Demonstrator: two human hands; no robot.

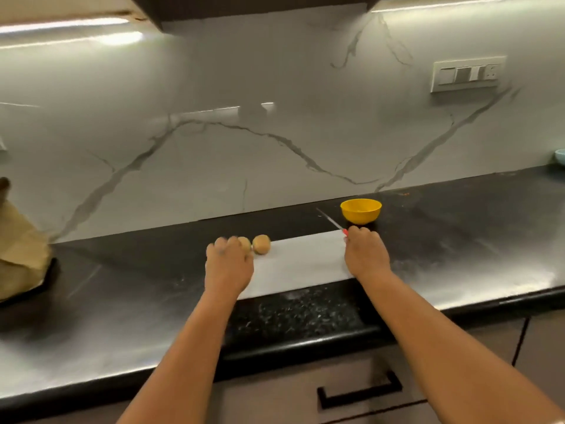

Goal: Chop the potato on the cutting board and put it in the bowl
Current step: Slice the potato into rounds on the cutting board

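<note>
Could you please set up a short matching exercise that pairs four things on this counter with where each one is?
Things:
1. yellow bowl
2. knife
3. free potato
4. brown paper bag

Places:
A. held in the right hand
B. far left of the counter
C. behind the cutting board, on the dark counter
D. on the board's left end, beside the left hand

Pairs: 1-C, 2-A, 3-D, 4-B

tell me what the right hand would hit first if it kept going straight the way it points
Probably the small yellow plastic bowl. The right hand, gripping the red-handled knife, points away across the dark counter toward the marble wall, and the bowl sits just beyond its knuckles, though depth is uncertain.
</note>
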